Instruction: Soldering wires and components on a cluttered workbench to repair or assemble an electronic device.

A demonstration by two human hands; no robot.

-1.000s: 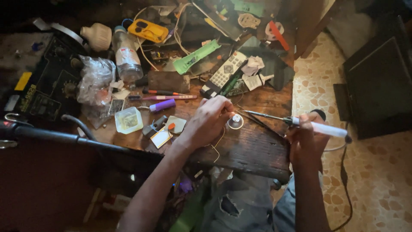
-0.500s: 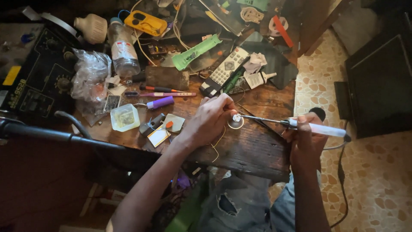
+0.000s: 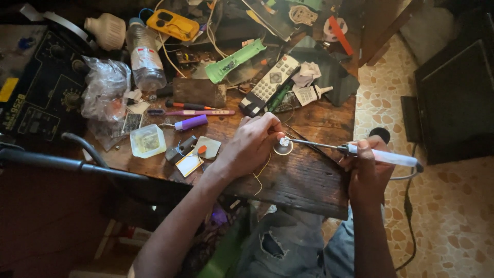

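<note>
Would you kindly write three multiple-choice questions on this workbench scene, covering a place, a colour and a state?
1. Where does the tip of the soldering iron point?
A. at the small round disc by the left hand
B. at the plastic bottle
C. at the floor

2. What colour is the meter at the far side of the table?
A. red
B. yellow
C. white

3. How is the right hand occupied?
A. lying empty
B. gripping the soldering iron's handle
C. holding the remote control

Answers: 1 A, the metal tip reaches the disc. 2 B, its casing is yellow. 3 B, the fingers wrap the white handle.
</note>
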